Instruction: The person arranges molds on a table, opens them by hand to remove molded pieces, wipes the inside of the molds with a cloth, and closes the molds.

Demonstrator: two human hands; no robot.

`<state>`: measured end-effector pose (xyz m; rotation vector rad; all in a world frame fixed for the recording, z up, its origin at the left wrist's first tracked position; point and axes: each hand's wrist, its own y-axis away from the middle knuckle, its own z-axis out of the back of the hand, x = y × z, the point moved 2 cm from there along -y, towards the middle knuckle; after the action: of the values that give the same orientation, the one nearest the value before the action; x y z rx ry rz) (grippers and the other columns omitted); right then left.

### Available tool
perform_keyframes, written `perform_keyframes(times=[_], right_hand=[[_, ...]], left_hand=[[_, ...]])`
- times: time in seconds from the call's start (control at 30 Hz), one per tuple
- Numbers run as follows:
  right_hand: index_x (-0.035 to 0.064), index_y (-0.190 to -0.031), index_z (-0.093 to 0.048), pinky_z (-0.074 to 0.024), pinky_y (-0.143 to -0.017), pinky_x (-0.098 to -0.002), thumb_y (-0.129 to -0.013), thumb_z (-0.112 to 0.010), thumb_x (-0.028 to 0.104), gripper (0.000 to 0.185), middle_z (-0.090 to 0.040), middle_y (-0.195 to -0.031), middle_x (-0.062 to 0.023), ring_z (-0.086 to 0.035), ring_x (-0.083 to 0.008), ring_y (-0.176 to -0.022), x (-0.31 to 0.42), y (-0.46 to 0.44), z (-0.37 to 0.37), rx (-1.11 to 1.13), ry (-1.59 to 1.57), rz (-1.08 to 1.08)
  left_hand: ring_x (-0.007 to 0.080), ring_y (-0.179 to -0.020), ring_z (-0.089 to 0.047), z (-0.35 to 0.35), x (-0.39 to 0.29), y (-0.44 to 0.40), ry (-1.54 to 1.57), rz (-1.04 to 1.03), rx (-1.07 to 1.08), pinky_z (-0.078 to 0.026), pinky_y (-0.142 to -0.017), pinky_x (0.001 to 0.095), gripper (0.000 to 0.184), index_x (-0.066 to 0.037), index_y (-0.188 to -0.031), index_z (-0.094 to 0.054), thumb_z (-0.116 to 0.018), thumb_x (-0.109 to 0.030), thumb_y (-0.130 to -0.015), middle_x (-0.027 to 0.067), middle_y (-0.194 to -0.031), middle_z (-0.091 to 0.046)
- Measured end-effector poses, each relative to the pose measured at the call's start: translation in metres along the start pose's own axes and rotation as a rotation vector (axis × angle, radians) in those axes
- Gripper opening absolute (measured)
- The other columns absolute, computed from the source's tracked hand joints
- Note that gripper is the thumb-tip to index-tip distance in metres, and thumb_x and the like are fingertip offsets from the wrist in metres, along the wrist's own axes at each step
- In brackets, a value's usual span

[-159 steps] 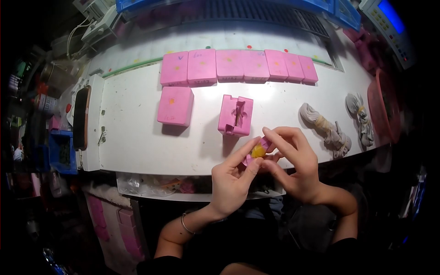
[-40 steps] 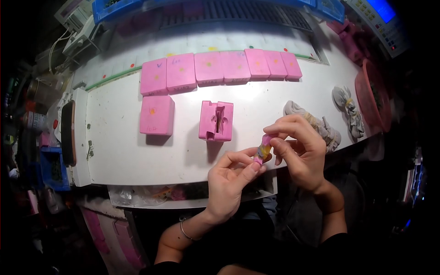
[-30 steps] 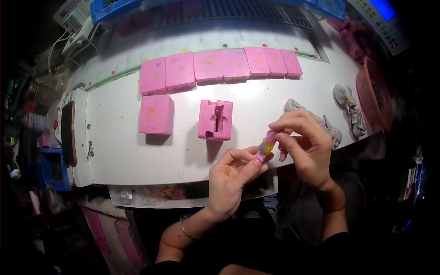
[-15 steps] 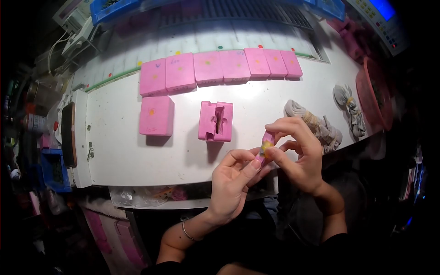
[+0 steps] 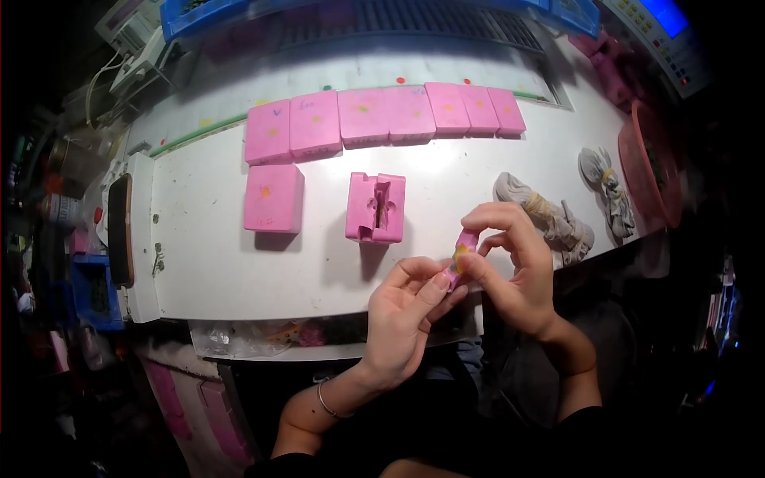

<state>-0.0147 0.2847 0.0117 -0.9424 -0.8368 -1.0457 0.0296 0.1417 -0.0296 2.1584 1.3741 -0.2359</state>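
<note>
Both hands meet at the front of the white table around a small pink mould piece with yellow and greyish patches. My left hand pinches its lower end between thumb and fingers. At the upper end, my right hand grips it with the thumb against the yellow part and the index finger curled over the top. The fingers hide much of the piece. Just beyond my left hand a pink mould block stands upright, with a dark slot and notches in its top.
Several pink blocks form a row along the green strip, with one more block nearer on the left. Banded grey-white cloth bundles lie right, beside a pink basin. A phone rests at the left edge.
The coloured dots behind the row of blocks have shifted left. Both hands keep their pinch on the mould piece, which has turned slightly; the right hand moved a little left.
</note>
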Motion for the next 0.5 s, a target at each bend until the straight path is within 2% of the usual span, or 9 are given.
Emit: perform_keyframes(times=[0.1,0.17,0.27,0.4,0.47,0.5], right_hand=[[0.0011,-0.106,-0.058,-0.0477,-0.068,-0.0261,-0.077,-0.068,0.000,0.030,-0.059,-0.104,-0.0104,-0.059,-0.0161,-0.087,-0.005,0.003,0.001,-0.025,0.005,0.022],[0.0003,-0.105,-0.058,-0.0480,-0.068,-0.0268,-0.076,-0.069,-0.001,0.031,-0.060,-0.105,-0.0115,-0.060,-0.0173,-0.086,-0.005,0.003,0.001,-0.023,-0.012,0.010],[-0.0008,-0.105,-0.058,-0.0493,-0.069,-0.0282,-0.074,-0.071,-0.002,0.033,-0.060,-0.106,-0.0140,-0.061,-0.0202,-0.085,0.001,0.005,-0.001,-0.023,0.174,0.132],[-0.0027,-0.113,-0.057,-0.0509,-0.075,-0.0319,-0.071,-0.073,-0.002,0.045,-0.058,-0.115,-0.0182,-0.061,-0.0259,-0.090,0.001,0.011,-0.008,-0.035,0.209,0.202],[-0.0035,-0.117,-0.056,-0.0510,-0.078,-0.0330,-0.071,-0.073,-0.001,0.050,-0.057,-0.119,-0.0198,-0.061,-0.0276,-0.092,0.004,0.013,-0.011,-0.021,0.247,0.235],[-0.0045,-0.120,-0.054,-0.0509,-0.078,-0.0337,-0.069,-0.074,0.000,0.055,-0.054,-0.122,-0.0214,-0.060,-0.0295,-0.093,0.008,0.014,-0.012,0.002,0.313,0.269]], left_hand=[[0.0185,-0.102,-0.061,-0.005,0.000,0.001,-0.064,-0.097,-0.002,-0.050,-0.093,0.0295,0.015,0.002,-0.106,-0.049,-0.054,-0.001,-0.093,0.0160,-0.114,-0.056],[0.0190,-0.103,-0.060,-0.006,-0.001,0.000,-0.271,-0.291,0.032,-0.049,-0.092,0.0284,0.016,0.004,-0.106,-0.049,-0.054,0.001,-0.092,0.0176,-0.118,-0.055],[0.0190,-0.103,-0.060,-0.002,0.001,-0.001,-0.391,-0.406,0.033,-0.049,-0.092,0.0278,0.016,0.005,-0.106,-0.049,-0.054,0.003,-0.091,0.0187,-0.121,-0.054],[0.0186,-0.104,-0.059,-0.003,-0.002,0.001,-0.324,-0.363,0.035,-0.048,-0.092,0.0274,0.015,0.004,-0.107,-0.048,-0.053,0.001,-0.093,0.0186,-0.121,-0.054],[0.0188,-0.104,-0.059,-0.001,-0.003,0.000,-0.081,-0.161,0.020,-0.049,-0.092,0.0282,0.016,0.003,-0.108,-0.047,-0.052,-0.002,-0.094,0.0177,-0.121,-0.053],[0.0188,-0.104,-0.059,-0.001,-0.003,0.000,-0.080,-0.163,0.021,-0.049,-0.092,0.0282,0.016,0.003,-0.108,-0.047,-0.052,-0.002,-0.094,0.0177,-0.121,-0.053]])
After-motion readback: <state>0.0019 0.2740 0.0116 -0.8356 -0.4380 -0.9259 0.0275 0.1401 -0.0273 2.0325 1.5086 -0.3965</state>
